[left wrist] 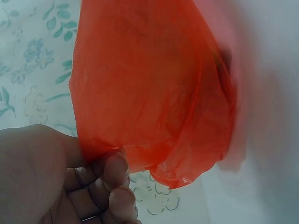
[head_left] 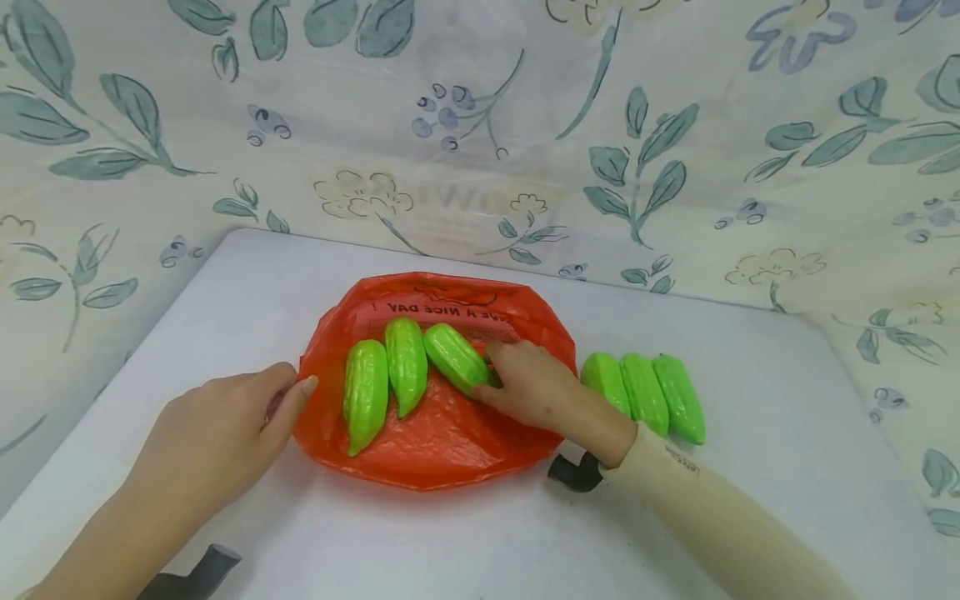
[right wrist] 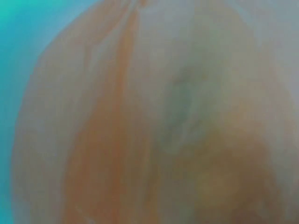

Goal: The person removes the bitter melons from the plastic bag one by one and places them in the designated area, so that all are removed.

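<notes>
A red plastic bag [head_left: 442, 450] lies on the table with its mouth spread wide. Inside it are three glossy, ridged green fruits, one at the left [head_left: 367, 392], one in the middle [head_left: 406, 362] and one at the right [head_left: 453, 354]. My right hand [head_left: 536, 387] reaches into the bag and grips the lower end of the right fruit between thumb and fingers. At the bag's left rim, my left hand [head_left: 225, 417] pinches the thin film; the left wrist view shows the fingertips [left wrist: 117, 170] on the bag [left wrist: 140, 84]. The right wrist view is blurred, with orange film filling most of it.
More green fruits stand in a row, including one at the far right [head_left: 678, 400], partly behind my right forearm. The white table [head_left: 420, 550] meets a leaf-patterned cloth [head_left: 480, 167] at the back. Dark wrist-camera parts [head_left: 577, 472] show under the arms.
</notes>
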Available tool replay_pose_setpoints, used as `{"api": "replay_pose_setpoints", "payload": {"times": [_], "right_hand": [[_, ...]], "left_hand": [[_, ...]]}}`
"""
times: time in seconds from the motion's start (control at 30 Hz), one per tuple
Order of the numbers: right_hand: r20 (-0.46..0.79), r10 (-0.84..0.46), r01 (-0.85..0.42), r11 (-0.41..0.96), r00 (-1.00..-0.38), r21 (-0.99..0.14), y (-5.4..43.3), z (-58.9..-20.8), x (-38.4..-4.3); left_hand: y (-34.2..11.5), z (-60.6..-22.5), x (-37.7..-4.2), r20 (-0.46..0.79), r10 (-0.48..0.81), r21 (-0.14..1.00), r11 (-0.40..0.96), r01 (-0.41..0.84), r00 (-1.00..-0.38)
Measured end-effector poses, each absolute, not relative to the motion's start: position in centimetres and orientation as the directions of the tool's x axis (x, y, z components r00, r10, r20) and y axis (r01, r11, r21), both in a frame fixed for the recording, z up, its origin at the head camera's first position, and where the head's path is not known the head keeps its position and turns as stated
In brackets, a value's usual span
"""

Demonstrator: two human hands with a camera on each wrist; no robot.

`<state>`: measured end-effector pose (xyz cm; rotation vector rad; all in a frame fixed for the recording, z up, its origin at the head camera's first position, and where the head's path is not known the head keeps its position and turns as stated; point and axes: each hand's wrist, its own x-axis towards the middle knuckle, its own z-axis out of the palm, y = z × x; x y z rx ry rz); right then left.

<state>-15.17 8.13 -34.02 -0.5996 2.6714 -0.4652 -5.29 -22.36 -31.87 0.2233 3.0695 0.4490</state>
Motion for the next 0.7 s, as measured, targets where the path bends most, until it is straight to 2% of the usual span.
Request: {"api": "replay_pose_setpoints", "payload": {"times": [0.7], "right_hand": [[-0.131,-0.524,-0.426,0.792,-0.841,-0.437,9.7,-34.3,-13.9]], "left_hand": [[-22.4,-31.9,-5.5,-0.035,0.133,0.296,0.948,0.117,-0.99]]}}
